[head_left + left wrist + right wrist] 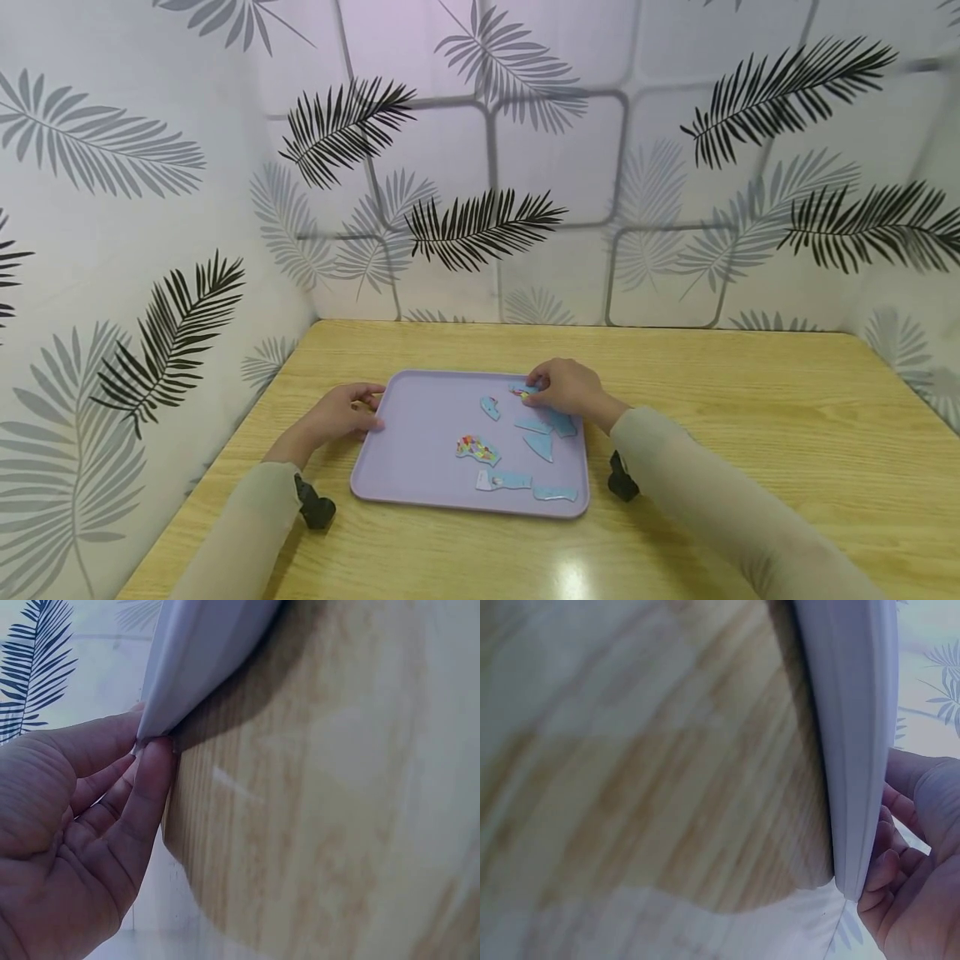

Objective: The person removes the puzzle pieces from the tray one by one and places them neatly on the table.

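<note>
A pale purple tray [420, 442] lies on the wooden table with several flat, light-blue puzzle pieces on its right half. My left hand [347, 414] pinches the tray's left rim, thumb on one side and fingertips on the other, seen closely in the left wrist view. At the back right of the tray, my right hand [567, 388] pinches a puzzle piece [519, 390] with coloured patches between thumb and forefinger. In the right wrist view the tray wall hides what those curled fingers hold. Nearest that hand are a small curved piece [490, 407] and a triangular piece [538, 445].
A multicoloured piece [477, 450] lies near the tray's middle. Along the front edge are a long piece [504, 480] and a short blue strip [555, 494]. The wooden table [750, 433] extends to the right, and leaf-patterned cloth walls [450, 283] stand behind and to the left.
</note>
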The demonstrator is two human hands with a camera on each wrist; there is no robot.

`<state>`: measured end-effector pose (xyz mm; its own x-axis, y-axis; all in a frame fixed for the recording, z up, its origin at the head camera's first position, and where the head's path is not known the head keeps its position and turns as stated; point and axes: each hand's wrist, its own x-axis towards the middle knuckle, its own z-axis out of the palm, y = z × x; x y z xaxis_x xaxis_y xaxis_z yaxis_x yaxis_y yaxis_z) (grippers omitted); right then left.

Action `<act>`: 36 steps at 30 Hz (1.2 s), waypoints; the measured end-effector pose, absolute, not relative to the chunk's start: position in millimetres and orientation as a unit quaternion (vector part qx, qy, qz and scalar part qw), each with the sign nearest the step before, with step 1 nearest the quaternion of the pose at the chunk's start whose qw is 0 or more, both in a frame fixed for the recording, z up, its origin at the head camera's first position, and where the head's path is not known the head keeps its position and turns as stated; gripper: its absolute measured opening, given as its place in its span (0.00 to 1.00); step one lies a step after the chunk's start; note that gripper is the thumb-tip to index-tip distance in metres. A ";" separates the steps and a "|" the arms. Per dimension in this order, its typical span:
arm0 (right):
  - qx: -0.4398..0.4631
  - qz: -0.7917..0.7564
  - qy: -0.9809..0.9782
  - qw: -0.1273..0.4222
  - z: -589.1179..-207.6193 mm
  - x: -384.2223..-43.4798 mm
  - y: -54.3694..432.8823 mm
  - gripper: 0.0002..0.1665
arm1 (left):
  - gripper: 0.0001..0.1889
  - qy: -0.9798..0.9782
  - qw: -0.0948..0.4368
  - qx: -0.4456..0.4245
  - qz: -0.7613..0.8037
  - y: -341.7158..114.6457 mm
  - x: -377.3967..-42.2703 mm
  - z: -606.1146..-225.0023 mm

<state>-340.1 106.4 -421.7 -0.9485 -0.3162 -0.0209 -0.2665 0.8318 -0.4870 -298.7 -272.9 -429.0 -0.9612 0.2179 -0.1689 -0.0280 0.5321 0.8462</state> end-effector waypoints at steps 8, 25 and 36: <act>-0.160 -0.299 0.938 0.068 -415.4 -337.3 110.5 0.18 | 0.32 0.864 0.127 0.053 0.485 -272.6 -298.0 -429.5; -0.194 -0.329 0.924 0.029 -413.6 -342.1 127.9 0.16 | 0.33 0.862 0.132 0.046 0.486 -272.1 -298.4 -428.8; -0.213 -0.348 0.913 0.023 -411.7 -348.5 156.3 0.15 | 0.33 0.862 0.133 0.041 0.487 -271.2 -299.1 -428.4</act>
<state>-348.5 156.3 -411.7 -0.9084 -0.4046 0.1053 -0.3719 0.6669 -0.6458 -299.1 -271.2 -428.4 -0.9610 0.2009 -0.1900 -0.0589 0.5225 0.8506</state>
